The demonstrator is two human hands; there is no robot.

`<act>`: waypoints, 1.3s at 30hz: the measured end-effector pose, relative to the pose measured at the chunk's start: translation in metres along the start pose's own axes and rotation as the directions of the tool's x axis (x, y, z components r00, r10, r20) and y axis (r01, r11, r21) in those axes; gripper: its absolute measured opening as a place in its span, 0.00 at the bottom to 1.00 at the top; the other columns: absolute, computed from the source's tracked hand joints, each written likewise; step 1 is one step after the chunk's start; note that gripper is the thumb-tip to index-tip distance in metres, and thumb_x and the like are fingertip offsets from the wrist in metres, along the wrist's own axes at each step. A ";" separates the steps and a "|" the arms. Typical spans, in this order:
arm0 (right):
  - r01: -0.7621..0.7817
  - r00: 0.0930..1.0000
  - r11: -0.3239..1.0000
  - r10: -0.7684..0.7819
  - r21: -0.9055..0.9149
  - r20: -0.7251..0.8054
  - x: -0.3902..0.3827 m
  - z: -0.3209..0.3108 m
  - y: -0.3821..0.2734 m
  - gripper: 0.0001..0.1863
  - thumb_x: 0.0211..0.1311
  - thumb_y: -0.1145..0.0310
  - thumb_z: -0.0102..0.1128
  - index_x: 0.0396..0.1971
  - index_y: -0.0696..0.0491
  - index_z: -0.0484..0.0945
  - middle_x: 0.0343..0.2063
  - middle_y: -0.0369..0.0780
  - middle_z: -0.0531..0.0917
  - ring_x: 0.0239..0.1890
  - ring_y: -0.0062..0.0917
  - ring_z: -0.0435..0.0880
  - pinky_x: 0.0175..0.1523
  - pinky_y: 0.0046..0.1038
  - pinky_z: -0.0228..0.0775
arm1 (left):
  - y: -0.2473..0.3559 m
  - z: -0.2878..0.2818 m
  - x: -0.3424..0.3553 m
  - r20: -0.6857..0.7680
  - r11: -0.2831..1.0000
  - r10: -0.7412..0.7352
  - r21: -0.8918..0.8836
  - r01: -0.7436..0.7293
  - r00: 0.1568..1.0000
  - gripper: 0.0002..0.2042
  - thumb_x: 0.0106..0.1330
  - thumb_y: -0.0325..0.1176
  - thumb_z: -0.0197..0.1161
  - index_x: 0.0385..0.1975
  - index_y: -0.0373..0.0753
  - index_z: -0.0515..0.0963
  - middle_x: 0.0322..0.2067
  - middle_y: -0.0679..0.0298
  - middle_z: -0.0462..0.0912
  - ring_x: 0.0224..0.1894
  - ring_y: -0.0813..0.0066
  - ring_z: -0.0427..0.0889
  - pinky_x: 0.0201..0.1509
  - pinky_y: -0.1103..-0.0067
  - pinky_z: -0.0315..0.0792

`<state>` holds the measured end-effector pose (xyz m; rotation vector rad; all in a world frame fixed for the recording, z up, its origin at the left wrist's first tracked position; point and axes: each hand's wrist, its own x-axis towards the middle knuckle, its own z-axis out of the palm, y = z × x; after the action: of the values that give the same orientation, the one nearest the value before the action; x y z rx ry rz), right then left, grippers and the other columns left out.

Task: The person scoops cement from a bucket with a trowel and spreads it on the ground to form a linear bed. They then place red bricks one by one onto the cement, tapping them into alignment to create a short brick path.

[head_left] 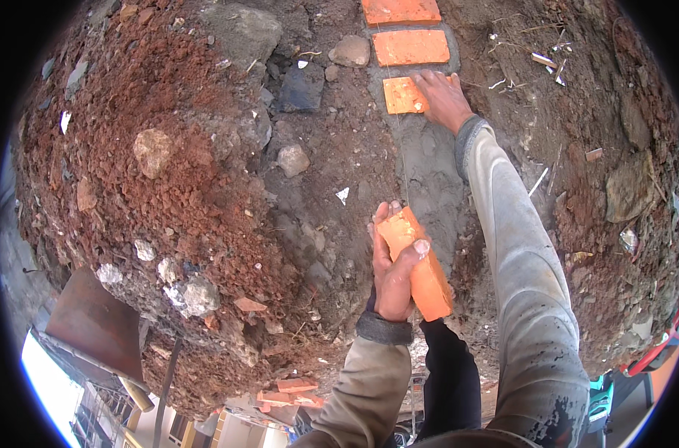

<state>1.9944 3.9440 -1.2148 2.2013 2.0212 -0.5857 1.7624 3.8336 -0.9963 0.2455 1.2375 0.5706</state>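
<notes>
An orange brick (432,287) is tilted in my left hand (394,282), with the thumb across its face and the fingers around its far side. My right hand (445,101) grips the right end of another orange brick (401,95), lying on a strip of grey wet mortar (431,168). Farther off, two more bricks lie in the same row, the nearer one (411,48) apart from the brick under my right hand. A thin string (404,160) runs along the row's left side and past the held brick.
Reddish loose soil (205,164) with stones rises on the left. A dark flat stone (302,86) lies left of the row. Rough earth with wood scraps (543,60) is on the right. Broken bricks (291,393) and a rusty metal sheet (97,317) show at lower left.
</notes>
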 end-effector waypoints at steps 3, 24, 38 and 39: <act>0.006 0.999 1.000 -0.006 -0.016 0.040 0.002 -0.002 0.003 0.42 0.48 0.73 0.68 0.65 0.47 0.60 0.60 0.38 0.69 0.63 0.33 0.68 0.65 0.56 0.57 | 0.006 0.001 0.002 0.009 1.000 -0.009 -0.014 0.009 1.000 0.43 0.56 0.35 0.64 0.71 0.43 0.46 0.62 0.56 0.66 0.53 0.65 0.74 0.57 0.69 0.72; -0.452 0.885 -0.298 -0.264 0.841 0.383 -0.227 -0.081 -0.094 0.47 0.61 0.49 0.61 0.70 0.59 0.49 0.66 0.52 0.61 0.65 0.39 0.65 0.70 0.38 0.53 | -0.017 -0.007 -0.008 -0.022 0.985 0.131 0.120 -0.128 0.991 0.40 0.61 0.32 0.61 0.71 0.39 0.45 0.63 0.56 0.64 0.59 0.66 0.69 0.63 0.71 0.66; -0.231 0.972 0.957 0.234 0.177 0.002 -0.154 -0.011 -0.032 0.44 0.39 0.64 0.70 0.61 0.56 0.61 0.54 0.46 0.71 0.60 0.39 0.68 0.66 0.44 0.54 | -0.033 -0.008 -0.033 0.035 0.886 0.130 0.444 -0.132 0.991 0.28 0.73 0.41 0.48 0.68 0.33 0.55 0.68 0.57 0.57 0.70 0.65 0.52 0.72 0.71 0.47; -0.175 0.982 0.979 0.181 0.106 -0.056 -0.149 0.001 -0.020 0.44 0.38 0.66 0.70 0.61 0.55 0.61 0.54 0.45 0.71 0.60 0.38 0.68 0.66 0.44 0.53 | -0.043 -0.015 -0.033 -0.009 0.921 0.047 0.388 -0.040 0.999 0.26 0.72 0.42 0.49 0.65 0.33 0.61 0.63 0.58 0.65 0.66 0.67 0.60 0.70 0.72 0.50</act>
<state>1.9672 3.8062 -1.1613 2.4579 1.8342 -0.6142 1.7535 3.7786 -0.9943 0.6044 1.3602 0.3607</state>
